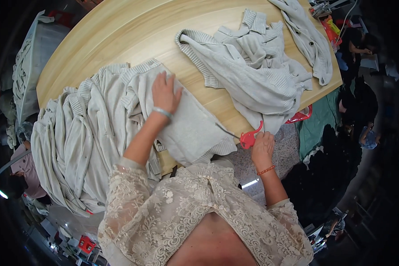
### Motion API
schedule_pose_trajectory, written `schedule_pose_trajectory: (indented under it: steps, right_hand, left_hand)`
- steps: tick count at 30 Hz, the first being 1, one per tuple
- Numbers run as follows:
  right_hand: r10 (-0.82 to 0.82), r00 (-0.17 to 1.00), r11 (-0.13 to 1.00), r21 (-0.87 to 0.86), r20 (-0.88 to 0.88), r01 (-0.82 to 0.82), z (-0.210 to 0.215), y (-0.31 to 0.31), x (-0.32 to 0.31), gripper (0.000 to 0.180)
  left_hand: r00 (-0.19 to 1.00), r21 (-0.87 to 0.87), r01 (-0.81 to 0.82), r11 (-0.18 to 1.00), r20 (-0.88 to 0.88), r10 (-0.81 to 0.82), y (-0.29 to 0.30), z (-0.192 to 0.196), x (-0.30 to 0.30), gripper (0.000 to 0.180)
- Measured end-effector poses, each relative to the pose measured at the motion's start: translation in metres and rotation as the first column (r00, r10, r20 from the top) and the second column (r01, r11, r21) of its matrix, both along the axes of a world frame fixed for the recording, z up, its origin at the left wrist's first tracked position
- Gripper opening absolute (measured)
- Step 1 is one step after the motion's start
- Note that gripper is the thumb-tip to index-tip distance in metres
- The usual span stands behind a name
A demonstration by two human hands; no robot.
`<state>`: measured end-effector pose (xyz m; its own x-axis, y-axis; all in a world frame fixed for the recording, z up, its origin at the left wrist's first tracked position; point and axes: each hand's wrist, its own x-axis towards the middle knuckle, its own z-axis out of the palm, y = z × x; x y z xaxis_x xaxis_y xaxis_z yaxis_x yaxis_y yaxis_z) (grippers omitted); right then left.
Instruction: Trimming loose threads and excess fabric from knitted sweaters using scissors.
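On the table [133, 33], garment row [86, 142] left, other garments [248, 80] right.

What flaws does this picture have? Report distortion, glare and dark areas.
Head view: the table edge bows, probably from the fisheye lens; head view: a white streak glares below the scissors, and a light burns out near the left rim; head view: the corners fall to black, and the black heap at right shows little detail.
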<state>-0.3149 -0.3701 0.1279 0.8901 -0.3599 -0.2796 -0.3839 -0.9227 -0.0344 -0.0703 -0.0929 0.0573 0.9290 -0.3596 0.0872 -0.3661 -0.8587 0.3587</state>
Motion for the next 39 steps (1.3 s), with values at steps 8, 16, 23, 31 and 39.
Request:
schedule_pose_trajectory:
  steps: [8,16,23,31,39]
  right_hand:
    - [-0.164,0.841,0.868,0.481,0.516,-0.126,0.008,0.006,0.015,0.034]
    - [0.181,0.934,0.825,0.47,0.307,-0.315,0.013,0.028,0.054,0.027]
    - [0.235,0.972,0.801,0.566,0.007,-0.198,0.023,0.052,0.105,0.023]
    - [0.361,0.93,0.803,0.483,0.072,-0.349,0.017,0.093,0.207,0.025]
    - [0.378,0.923,0.822,0.486,-0.073,-0.298,0.049,0.044,0.117,0.025]
  left_hand:
    - [0.991,0.103,0.082,0.991,-0.115,-0.07,0.012,-0.003,-0.039,0.07]
    - [0.987,0.282,0.092,0.955,-0.151,-0.051,0.009,-0.006,-0.022,0.077]
    - [0.984,0.259,0.125,0.958,-0.154,-0.086,0.009,-0.007,-0.018,0.074]
    - [0.968,0.3,0.163,0.94,-0.232,-0.094,0.003,-0.003,-0.015,0.076]
    - [0.98,0.281,0.156,0.947,-0.161,-0.114,0.005,-0.021,0.002,0.07]
